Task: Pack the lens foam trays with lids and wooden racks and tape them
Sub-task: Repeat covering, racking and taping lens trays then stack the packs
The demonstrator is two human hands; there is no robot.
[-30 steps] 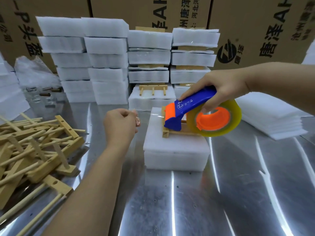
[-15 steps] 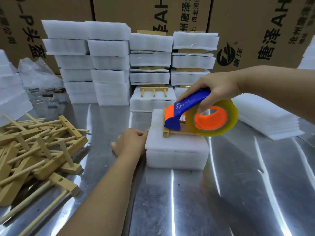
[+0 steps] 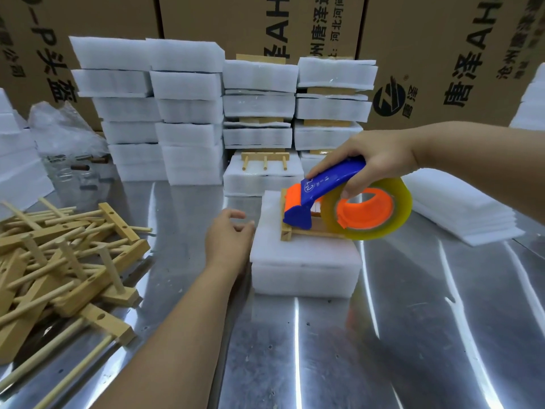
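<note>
A white foam tray point(image 3: 303, 261) with its lid lies on the metal table point(image 3: 413, 335), a wooden rack point(image 3: 287, 231) on top of it. My right hand point(image 3: 374, 157) grips the blue handle of a tape dispenser point(image 3: 339, 202), whose orange-cored clear tape roll hangs just over the rack. My left hand point(image 3: 228, 240) rests at the tray's left side, fingers loosely curled and touching the foam edge; I see nothing held in it.
A heap of wooden racks point(image 3: 62, 258) covers the left of the table. Stacks of packed foam trays point(image 3: 188, 113) stand behind, one with a rack point(image 3: 265, 159) on top. Foam lid sheets point(image 3: 460, 211) lie right. Cardboard boxes point(image 3: 442, 54) form the back wall.
My left hand dropped from mid-air down to the tray's left side and stays there. The dispenser stayed above the rack, shifting only slightly.
</note>
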